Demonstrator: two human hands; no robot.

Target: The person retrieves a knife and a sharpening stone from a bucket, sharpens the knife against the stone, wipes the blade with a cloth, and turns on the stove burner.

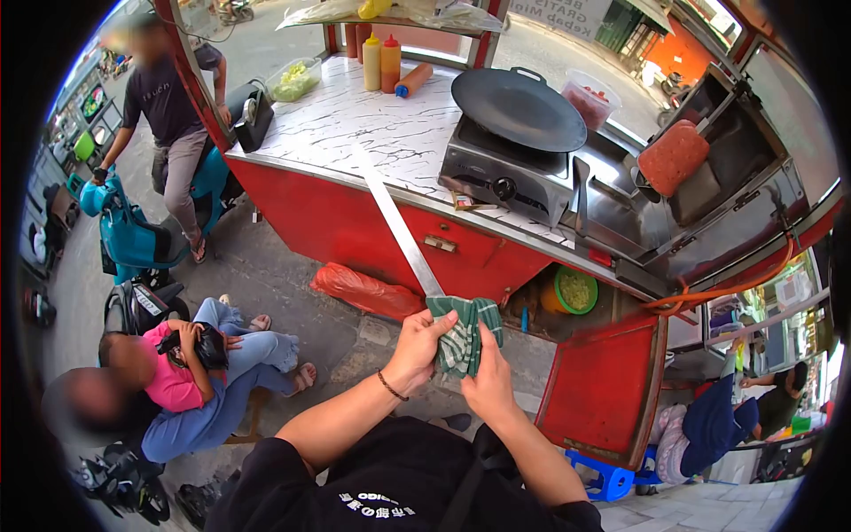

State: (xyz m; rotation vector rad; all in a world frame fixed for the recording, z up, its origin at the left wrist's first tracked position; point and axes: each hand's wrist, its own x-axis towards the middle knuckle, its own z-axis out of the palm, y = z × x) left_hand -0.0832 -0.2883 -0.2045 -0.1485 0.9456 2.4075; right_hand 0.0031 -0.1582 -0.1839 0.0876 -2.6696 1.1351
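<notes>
Both my hands are closed on a green cloth with white stripes (459, 337) in front of my body. My left hand (418, 346) grips its left side, and my right hand (489, 377) its right side. From the top of the cloth a long flat metal blade (399, 226) points up and away towards the counter. Its lower end is hidden by the cloth, so I cannot see a handle. The blade's tip lies over the front part of the marbled counter top (337, 115).
On the cart stand a black pan (519, 108) on a stove (505, 173), sauce bottles (381, 64) and a meat block (674, 158). Below, a red door (603, 386) hangs open at right. People sit at left, one on a teal scooter (146, 235).
</notes>
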